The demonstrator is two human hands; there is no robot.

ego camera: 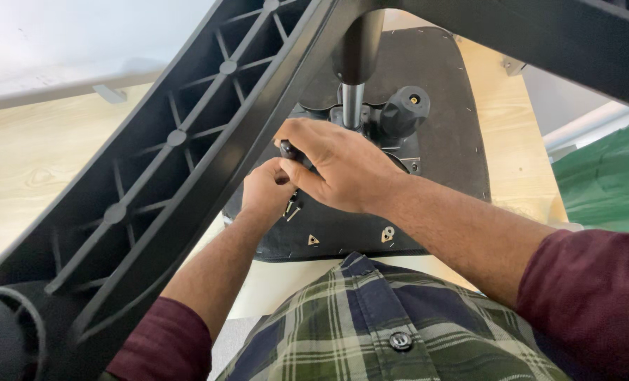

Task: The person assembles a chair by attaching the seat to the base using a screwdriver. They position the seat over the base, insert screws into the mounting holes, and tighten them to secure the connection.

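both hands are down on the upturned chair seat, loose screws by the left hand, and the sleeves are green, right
Not quite: the sleeves are maroon, not green, as the head view shows. The rest holds: left hand and right hand work on the upturned chair seat, loose screws beside the left.

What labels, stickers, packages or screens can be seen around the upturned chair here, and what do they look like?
Triangular sticker: on the black underside of the chair seat, near its front edge below the left hand; small, pale with a dark mark.
Second sticker: same edge, under the right hand; small, pale, roughly triangular, with a round part on top.
No packages or screens in view.
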